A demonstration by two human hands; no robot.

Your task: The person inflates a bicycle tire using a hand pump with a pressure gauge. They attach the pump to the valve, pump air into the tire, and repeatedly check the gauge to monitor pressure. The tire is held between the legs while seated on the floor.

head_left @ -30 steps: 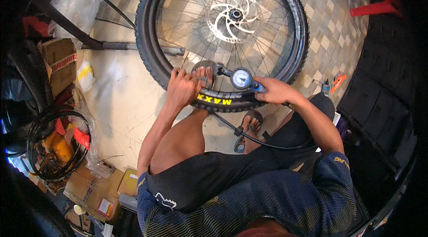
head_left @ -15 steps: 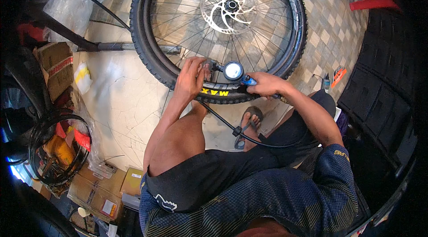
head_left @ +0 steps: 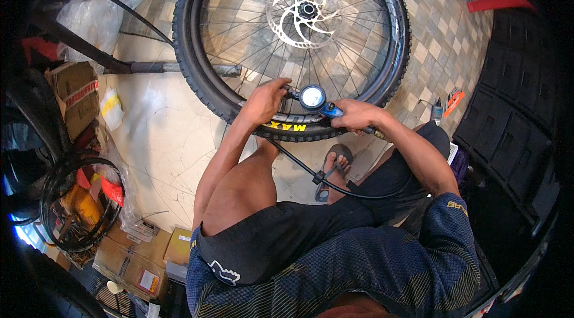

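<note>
"What is the right hand point(head_left: 357, 116) doing?"

"It's wrapped around the blue handle point(head_left: 329, 110) of a round gauge point(head_left: 311, 97), gripping it. The dial faces up and looks washed out with light."

"And the left hand point(head_left: 263, 104)?"

"Its fingers reach to the black fitting point(head_left: 291, 92) at the gauge's left end. I can't tell whether they're closed on it or just resting there."

"Where's the gauge, exactly?"

"Between the two hands, over the near edge of the bicycle wheel point(head_left: 184, 43). The wheel is in front of the person, with its metal disc point(head_left: 297, 24) facing up toward the camera. How far it tilts, I can't say."

"Any markings on it?"

"Yellow lettering on the near side of the tyre, between the hands and just below the gauge."

"What's that black line below?"

"A hose point(head_left: 302, 164). It runs from the near edge of the tyre toward the right knee, passing by a sandalled foot point(head_left: 336, 168)."

"Anything off to the sides?"

"A cardboard box point(head_left: 73, 94) on the left, and a small bottle point(head_left: 437, 111) beside something orange point(head_left: 454, 103) on the right."
</note>
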